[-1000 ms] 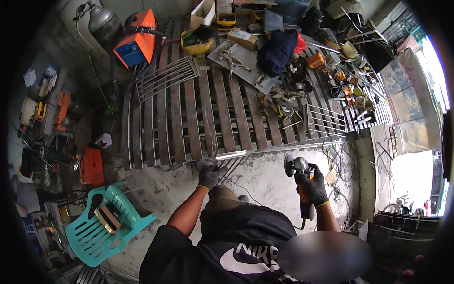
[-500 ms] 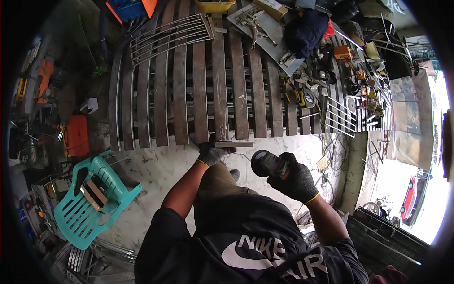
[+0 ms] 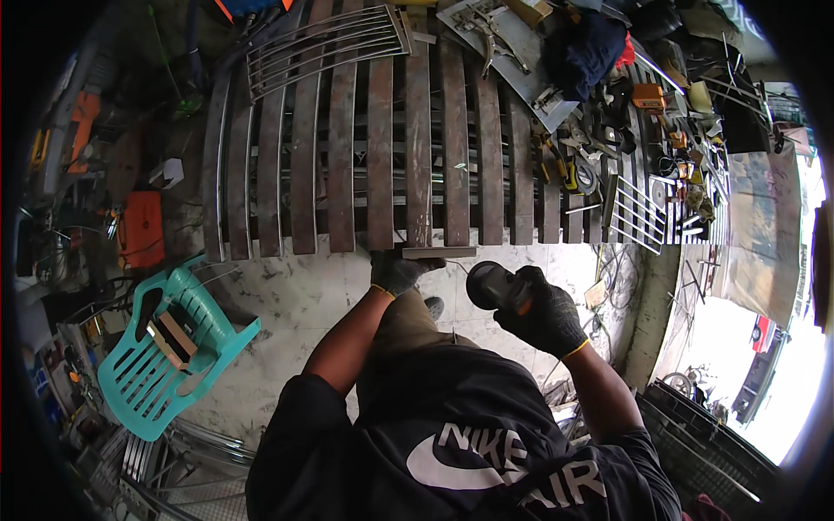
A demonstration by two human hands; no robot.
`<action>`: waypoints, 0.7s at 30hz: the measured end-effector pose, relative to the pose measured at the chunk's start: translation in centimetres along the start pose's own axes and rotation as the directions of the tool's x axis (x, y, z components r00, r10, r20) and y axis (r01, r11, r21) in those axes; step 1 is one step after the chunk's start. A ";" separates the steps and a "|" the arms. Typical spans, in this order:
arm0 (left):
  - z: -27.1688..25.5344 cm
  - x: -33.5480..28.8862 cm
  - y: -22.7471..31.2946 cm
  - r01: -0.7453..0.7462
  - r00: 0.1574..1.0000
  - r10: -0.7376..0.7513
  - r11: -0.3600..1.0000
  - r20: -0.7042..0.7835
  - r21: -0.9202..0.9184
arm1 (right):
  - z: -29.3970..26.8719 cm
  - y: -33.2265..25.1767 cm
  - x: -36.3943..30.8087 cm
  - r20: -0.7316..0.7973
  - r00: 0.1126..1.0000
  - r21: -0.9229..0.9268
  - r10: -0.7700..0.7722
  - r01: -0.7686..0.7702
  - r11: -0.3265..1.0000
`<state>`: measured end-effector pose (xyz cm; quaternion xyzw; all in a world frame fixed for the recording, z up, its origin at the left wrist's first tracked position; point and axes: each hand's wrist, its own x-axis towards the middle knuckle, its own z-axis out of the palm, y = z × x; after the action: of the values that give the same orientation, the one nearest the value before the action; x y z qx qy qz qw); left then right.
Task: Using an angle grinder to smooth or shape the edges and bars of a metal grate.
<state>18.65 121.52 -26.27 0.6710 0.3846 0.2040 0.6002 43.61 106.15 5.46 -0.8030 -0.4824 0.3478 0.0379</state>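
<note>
My left hand, in a dark knit glove with a yellow cuff, is closed on a short flat metal bar at the near edge of the slatted metal bench. Its fingers lie along the bar's underside and are partly hidden. Held in my gloved right hand is an angle grinder, its round dark head turned toward the bar. A gap separates the grinder from the bar.
Barred metal grilles lie on the bench at the far left and right. Clamps, a tape measure and dark cloth crowd its right side. A green plastic chair bearing a cardboard box stands at left.
The view has shifted, so the bench sits slightly higher and farther right. My left hand and the bar appear a little up and right; the grinder stays in my right hand.
</note>
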 end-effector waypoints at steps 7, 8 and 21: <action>0.8 -0.6 2.0 0.077 0.997 -0.078 0.996 -0.023 -0.036 | -0.6 0.6 -1.6 -0.025 0.999 0.027 0.044 -0.043 0.999; 1.0 -0.6 2.3 0.079 0.996 -0.081 0.996 -0.041 -0.050 | -0.8 0.8 -1.9 -0.031 0.998 0.029 0.057 -0.056 0.998; -2.1 -0.2 16.2 0.284 0.955 -0.292 0.949 -0.045 -0.138 | 0.4 7.5 -9.1 -0.216 0.944 0.196 0.251 -0.210 0.958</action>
<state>21.35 122.99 -10.19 0.5603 0.4835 0.1603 0.6532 46.35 94.76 6.97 -0.8838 -0.3455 0.2905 0.1229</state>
